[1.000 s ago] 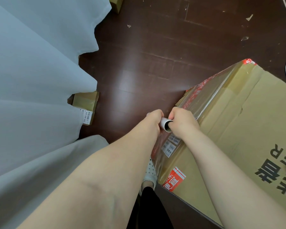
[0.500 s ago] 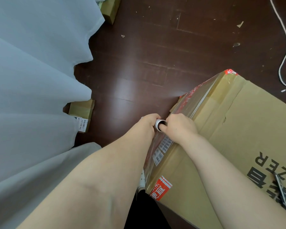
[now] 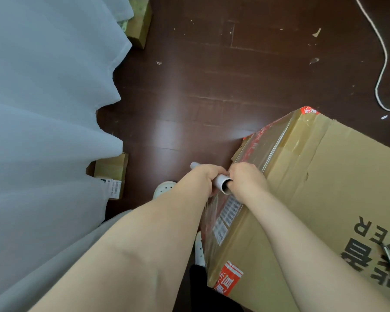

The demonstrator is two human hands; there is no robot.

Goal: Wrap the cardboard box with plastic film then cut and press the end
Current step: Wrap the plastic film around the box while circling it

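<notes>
Your left hand point(image 3: 203, 176) is wrapped around the film roll point(image 3: 221, 183), and your right hand point(image 3: 245, 179) is curled onto its open near end. The roll sits at the cardboard box point(image 3: 324, 188) left top edge. Its long axis runs far-left to near-right, with plastic film point(image 3: 263, 143) stretched along that side.

We see soft, even light, the white curtain point(image 3: 43, 109) at left glowing brightest, a pale sheen on the dark floor point(image 3: 185, 136), and wide-angle bending toward the edges.
</notes>
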